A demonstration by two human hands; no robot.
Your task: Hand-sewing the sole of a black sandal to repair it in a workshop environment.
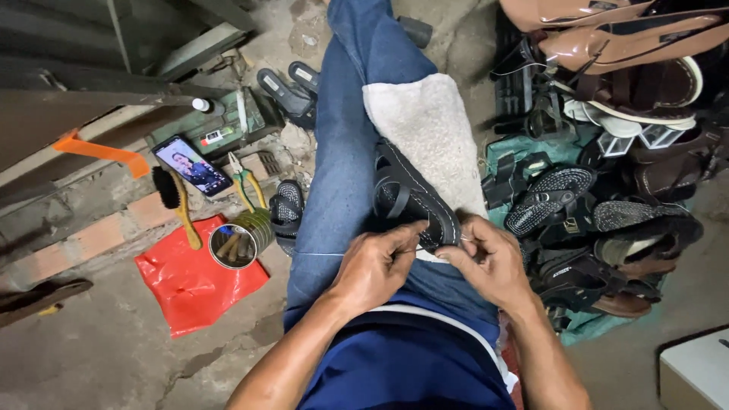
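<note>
A black sandal (pixel 410 193) with white stitching along its sole lies on a cream fleece cloth (pixel 429 129) spread over my blue-jeaned leg. My left hand (pixel 376 262) pinches at the heel end of the sandal, fingers closed on a thin white thread (pixel 319 254) that runs off to the left. My right hand (pixel 490 254) grips the same heel edge from the right, fingertips pressed together; any needle is too small to make out.
A heap of sandals and shoes (pixel 600 190) fills the right side. On the left floor lie a red plastic bag (pixel 194 285), a tin can (pixel 239 239) of tools, a brush (pixel 175 201), pliers (pixel 247 182) and a phone (pixel 191 165). A white box (pixel 699 372) sits bottom right.
</note>
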